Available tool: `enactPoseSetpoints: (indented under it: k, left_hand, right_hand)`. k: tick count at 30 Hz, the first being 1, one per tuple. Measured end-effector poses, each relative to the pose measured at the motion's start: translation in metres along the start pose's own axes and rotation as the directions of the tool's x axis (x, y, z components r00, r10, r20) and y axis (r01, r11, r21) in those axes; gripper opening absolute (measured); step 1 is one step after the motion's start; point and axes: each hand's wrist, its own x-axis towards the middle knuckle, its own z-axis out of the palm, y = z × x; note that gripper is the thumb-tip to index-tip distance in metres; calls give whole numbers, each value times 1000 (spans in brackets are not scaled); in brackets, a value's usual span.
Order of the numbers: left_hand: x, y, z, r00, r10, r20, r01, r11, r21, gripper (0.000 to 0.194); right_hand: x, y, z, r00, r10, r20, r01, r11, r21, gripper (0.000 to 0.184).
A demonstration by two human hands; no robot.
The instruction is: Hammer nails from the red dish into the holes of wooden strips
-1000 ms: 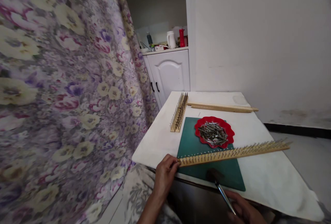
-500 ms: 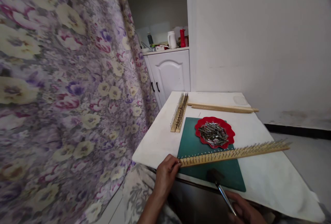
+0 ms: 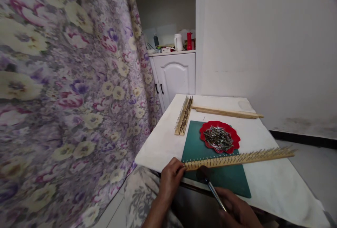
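My left hand (image 3: 171,176) is at the near left end of a long wooden strip (image 3: 218,162) studded with rows of upright nails. Its thumb and fingers pinch together there on what looks like a nail, mostly hidden by the fingertips. In my right hand (image 3: 235,207) is a hammer with a shiny metal handle (image 3: 217,195); its dark head (image 3: 202,174) hovers low beside the strip's near edge, slightly blurred. Under the strip lies a green mat (image 3: 193,140). A red scalloped dish (image 3: 235,135) full of loose nails rests on the mat beyond the strip.
Two shorter nail-studded strips (image 3: 183,116) stand side by side at the table's left. Bare wooden strips (image 3: 229,112) lie at the back of the white table (image 3: 160,140). A floral curtain (image 3: 79,98) hangs at left; a white cabinet (image 3: 176,75) stands behind.
The hammer and my right hand have moved left and slightly up, bringing the head closer to my left hand. My left hand keeps its place on the strip. The view has shifted slightly.
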Motion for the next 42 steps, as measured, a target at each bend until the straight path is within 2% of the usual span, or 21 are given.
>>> enactPoseSetpoints:
  k: [5, 10, 16, 31, 37, 42]
  left_hand:
    - [-1, -4, 4, 1000, -9, -12, 9, 1000, -10, 12]
    - [-1, -3, 5, 1000, -19, -23, 19, 1000, -2, 15]
    - [-2, -7, 9, 999, -20, -32, 19, 999, -30, 17]
    - [-1, -6, 8, 999, -6, -40, 5, 1000, -26, 15]
    - [0, -6, 8, 999, -21, -35, 19, 997, -70, 13]
    - [-1, -4, 4, 999, -27, -42, 21, 991, -133, 9]
  right_hand:
    - [28, -20, 14, 997, -74, -31, 68, 985, -160, 37]
    - [42, -27, 22, 994, -110, -20, 106, 980, -168, 35]
    - [43, -31, 24, 996, -91, 14, 91, 966, -240, 35]
    - [43, -27, 25, 988, -157, -2, 149, 937, -317, 37]
    - [35, -22, 19, 994, -102, -27, 93, 967, -239, 39]
    - [10, 2, 9, 998, 23, -53, -20, 998, 55, 52]
